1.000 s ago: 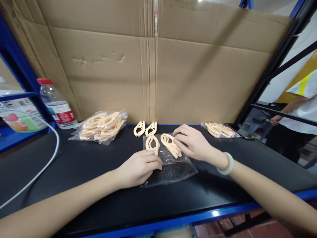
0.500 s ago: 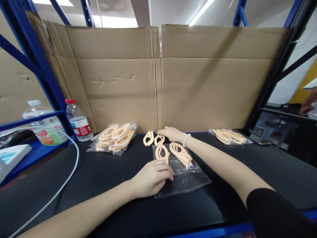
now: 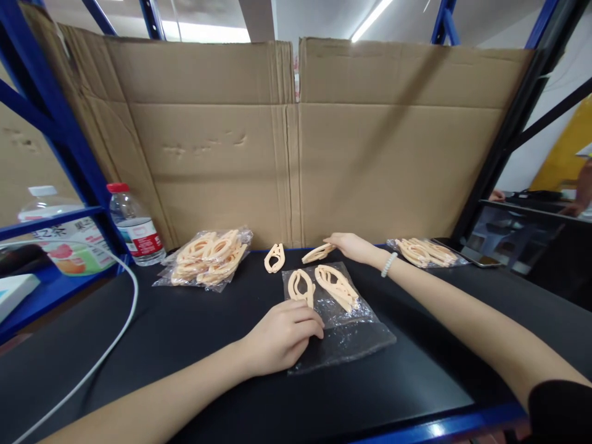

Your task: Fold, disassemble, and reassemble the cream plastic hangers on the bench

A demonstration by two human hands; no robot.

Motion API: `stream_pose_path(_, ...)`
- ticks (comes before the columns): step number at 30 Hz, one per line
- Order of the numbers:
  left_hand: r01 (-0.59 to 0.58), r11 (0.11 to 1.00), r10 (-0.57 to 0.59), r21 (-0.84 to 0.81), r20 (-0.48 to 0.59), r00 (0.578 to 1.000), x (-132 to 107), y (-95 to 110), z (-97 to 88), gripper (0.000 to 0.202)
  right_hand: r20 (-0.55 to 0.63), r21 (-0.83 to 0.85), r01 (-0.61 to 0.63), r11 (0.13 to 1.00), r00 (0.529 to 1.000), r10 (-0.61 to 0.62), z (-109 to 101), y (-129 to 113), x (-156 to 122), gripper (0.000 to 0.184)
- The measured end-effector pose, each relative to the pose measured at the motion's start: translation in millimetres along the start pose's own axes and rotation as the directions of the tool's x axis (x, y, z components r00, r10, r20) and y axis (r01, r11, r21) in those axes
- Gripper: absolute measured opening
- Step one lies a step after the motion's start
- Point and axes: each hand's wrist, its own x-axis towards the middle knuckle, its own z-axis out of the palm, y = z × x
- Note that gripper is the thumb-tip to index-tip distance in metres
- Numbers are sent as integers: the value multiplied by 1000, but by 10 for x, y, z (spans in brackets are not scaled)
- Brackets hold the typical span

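Observation:
My left hand (image 3: 282, 336) lies curled on the left edge of a clear plastic bag (image 3: 345, 336), pressing it to the black table; nothing else is in it. On the bag rest a single peach plastic clip (image 3: 300, 286) and a small stack of the same clips (image 3: 337, 286). My right hand (image 3: 352, 245), a white bead bracelet at its wrist, reaches to the back and pinches one peach clip (image 3: 318, 253), lifted and tilted. Another loose clip (image 3: 274, 258) lies flat to its left.
A filled bag of clips (image 3: 208, 254) sits at back left, another filled bag (image 3: 425, 251) at back right beside a phone (image 3: 476, 258). A water bottle (image 3: 134, 225), a white cable (image 3: 111, 345), a cardboard wall (image 3: 296, 142) and blue shelf posts surround the black table (image 3: 185, 370).
My right hand has moved right and taken one of the two loose clips off the table, tilting it. The left hand stays on the bag. The view shifted slightly.

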Motion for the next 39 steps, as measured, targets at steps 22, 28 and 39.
stream_pose_path(22, 65, 997, -51, 35, -297, 953, 57, 92, 11, 29, -404, -194, 235, 952, 865, -296, -1109, -1861, -1497, 29)
stream_pose_path(28, 32, 999, -35, -15, -357, 933, 53, 108, 10, 30, -322, -361, 362, 859, 816, -480, -690, -1920, -1031, 25)
stream_pose_path(39, 69, 995, -95, -77, -413, 906, 41, 91, -16, 28, -227, -456, 287, 842, 878, -422, -136, -1871, -704, 22)
